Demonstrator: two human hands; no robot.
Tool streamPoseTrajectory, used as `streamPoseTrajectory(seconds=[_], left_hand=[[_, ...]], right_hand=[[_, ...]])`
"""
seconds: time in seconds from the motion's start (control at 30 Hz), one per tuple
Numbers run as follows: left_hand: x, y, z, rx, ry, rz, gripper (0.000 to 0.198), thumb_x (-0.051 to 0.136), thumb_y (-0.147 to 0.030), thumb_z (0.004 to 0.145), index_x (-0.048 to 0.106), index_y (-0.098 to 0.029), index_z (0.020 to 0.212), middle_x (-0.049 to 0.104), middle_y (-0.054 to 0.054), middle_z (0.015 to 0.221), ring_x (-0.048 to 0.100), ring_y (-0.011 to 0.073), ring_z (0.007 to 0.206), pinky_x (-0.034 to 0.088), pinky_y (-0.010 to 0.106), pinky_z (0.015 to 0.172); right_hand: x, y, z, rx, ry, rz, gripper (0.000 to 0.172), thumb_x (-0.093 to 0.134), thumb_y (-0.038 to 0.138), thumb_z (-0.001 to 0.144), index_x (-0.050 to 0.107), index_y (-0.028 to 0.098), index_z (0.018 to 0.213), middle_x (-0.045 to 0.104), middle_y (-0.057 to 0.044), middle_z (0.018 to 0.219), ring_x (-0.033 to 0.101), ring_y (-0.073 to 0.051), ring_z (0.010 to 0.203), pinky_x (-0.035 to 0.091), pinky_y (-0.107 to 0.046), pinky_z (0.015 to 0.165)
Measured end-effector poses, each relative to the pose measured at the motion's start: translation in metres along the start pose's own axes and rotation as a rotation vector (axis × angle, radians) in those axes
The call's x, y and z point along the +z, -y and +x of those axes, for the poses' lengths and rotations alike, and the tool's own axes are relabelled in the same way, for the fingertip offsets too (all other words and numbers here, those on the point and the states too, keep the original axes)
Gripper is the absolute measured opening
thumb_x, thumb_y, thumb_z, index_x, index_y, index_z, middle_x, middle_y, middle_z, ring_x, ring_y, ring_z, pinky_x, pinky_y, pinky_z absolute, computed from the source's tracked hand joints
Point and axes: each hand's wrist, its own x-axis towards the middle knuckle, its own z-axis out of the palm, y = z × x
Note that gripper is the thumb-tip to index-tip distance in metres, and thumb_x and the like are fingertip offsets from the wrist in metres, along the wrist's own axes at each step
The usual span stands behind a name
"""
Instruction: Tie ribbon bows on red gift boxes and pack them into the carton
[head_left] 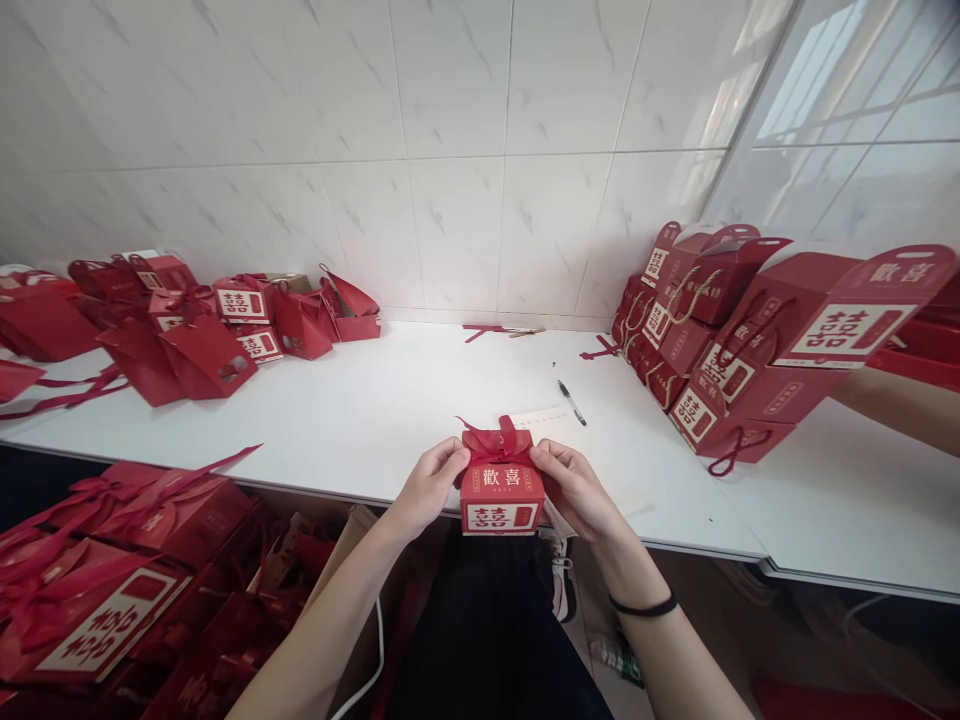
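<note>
1. At the front edge of a white, flat-topped worktop, a small red cardboard box with pale lettering is being held between two bare hands, its printed front being turned toward the body.
2. The box's upper left side is being gripped by the left hand, its thumb and fingers being kept close together; the upper right side is being gripped likewise by the right hand. Whether fabric is also being pinched cannot be told.
3. A glossy red ribbon bow is being framed by the thumbs; through uneven tugging, the knot could be slipping or twisting askew.
4. Whether the base is being supported by the worktop cannot be told; a drop could be risked by a loosened grip, dented walls by hard squeezing.
5. Beyond, a slim dark pen is being seen lying near the box.
6. At right, another person's arm is being glimpsed beside stacked red cord-handled boxes; by a knock, the pile could be toppled.
</note>
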Motion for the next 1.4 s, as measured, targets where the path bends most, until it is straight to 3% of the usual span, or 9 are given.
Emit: streamPoseTrajectory(seconds=[0.37, 0.57, 0.67, 0.77, 0.9, 1.03, 1.2, 1.3, 1.4], left_hand=[[0.003, 0.006, 0.002, 0.008, -0.036, -0.003, 0.032, 0.048, -0.043, 0.082, 0.038, -0.018, 0.064, 0.041, -0.005, 0.063, 0.038, 0.0084, 0.058, 0.033, 0.021, 0.057], [0.0, -0.009, 0.0, -0.036, -0.036, 0.219, 0.034, 0.044, -0.052, 0.081, 0.039, -0.02, 0.071, 0.048, -0.003, 0.07, 0.05, 0.0133, 0.068, 0.039, 0.024, 0.061], [0.001, -0.009, -0.007, -0.046, -0.077, 0.313, 0.04, 0.057, -0.052, 0.074, 0.042, -0.022, 0.094, 0.055, 0.002, 0.093, 0.055, 0.0173, 0.086, 0.044, 0.027, 0.068], [0.0, -0.005, -0.012, -0.051, -0.104, 0.395, 0.061, 0.066, -0.049, 0.067, 0.037, -0.021, 0.112, 0.052, 0.007, 0.108, 0.053, 0.0203, 0.098, 0.047, 0.03, 0.075], [-0.011, -0.003, -0.005, -0.05, -0.144, 0.425, 0.054, 0.059, -0.048, 0.073, 0.04, -0.02, 0.115, 0.055, 0.007, 0.105, 0.057, 0.0195, 0.093, 0.048, 0.032, 0.076], [-0.03, -0.005, 0.016, 0.014, -0.212, 0.537, 0.035, 0.052, -0.046, 0.076, 0.054, -0.019, 0.097, 0.06, 0.006, 0.101, 0.058, 0.0198, 0.092, 0.045, 0.031, 0.078], [-0.056, -0.023, 0.039, 0.046, -0.248, 0.621, 0.034, 0.054, -0.05, 0.073, 0.063, -0.017, 0.073, 0.067, 0.006, 0.079, 0.06, 0.022, 0.08, 0.043, 0.031, 0.077], [-0.063, -0.041, 0.027, 0.019, -0.3, 0.599, 0.039, 0.052, -0.054, 0.075, 0.064, -0.018, 0.079, 0.068, 0.005, 0.082, 0.061, 0.0221, 0.084, 0.042, 0.03, 0.079], [-0.059, -0.051, 0.003, 0.026, -0.185, 0.626, 0.038, 0.054, -0.053, 0.076, 0.064, -0.02, 0.09, 0.067, 0.004, 0.1, 0.058, 0.0227, 0.099, 0.04, 0.031, 0.089]], right_hand=[[-0.006, -0.011, 0.001, -0.034, -0.046, 0.053, 0.041, 0.077, 0.04, 0.066, 0.043, 0.018, 0.057, 0.049, 0.003, 0.056, 0.044, -0.01, 0.053, 0.037, -0.021, 0.052], [-0.015, -0.001, 0.005, -0.149, -0.145, -0.309, 0.04, 0.063, 0.053, 0.076, 0.047, 0.019, 0.061, 0.049, 0.002, 0.062, 0.048, -0.013, 0.061, 0.041, -0.025, 0.06], [-0.018, 0.001, 0.011, -0.225, -0.258, -0.48, 0.036, 0.056, 0.056, 0.078, 0.057, 0.021, 0.084, 0.059, -0.002, 0.09, 0.055, -0.019, 0.087, 0.045, -0.029, 0.073], [-0.018, 0.0, 0.01, -0.231, -0.195, -0.599, 0.04, 0.054, 0.055, 0.08, 0.056, 0.021, 0.102, 0.059, -0.007, 0.109, 0.053, -0.022, 0.104, 0.043, -0.035, 0.087], [-0.014, -0.006, -0.002, -0.305, -0.191, -0.703, 0.034, 0.056, 0.047, 0.08, 0.053, 0.021, 0.102, 0.062, -0.009, 0.107, 0.056, -0.023, 0.102, 0.046, -0.038, 0.086], [0.002, -0.013, -0.022, -0.306, -0.249, -0.834, 0.024, 0.053, 0.042, 0.083, 0.055, 0.02, 0.093, 0.063, -0.008, 0.095, 0.06, -0.023, 0.089, 0.047, -0.038, 0.08], [0.039, -0.025, -0.05, -0.292, 0.004, -0.925, 0.024, 0.055, 0.029, 0.083, 0.057, 0.022, 0.106, 0.061, -0.007, 0.107, 0.059, -0.022, 0.094, 0.046, -0.036, 0.086], [0.05, -0.022, -0.064, -0.236, 0.127, -0.958, 0.042, 0.059, 0.029, 0.082, 0.051, 0.026, 0.123, 0.055, -0.006, 0.121, 0.057, -0.023, 0.098, 0.045, -0.037, 0.088], [0.05, -0.007, -0.071, -0.199, 0.14, -0.971, 0.027, 0.057, 0.031, 0.084, 0.059, 0.026, 0.111, 0.062, -0.004, 0.107, 0.059, -0.021, 0.088, 0.047, -0.034, 0.08]])
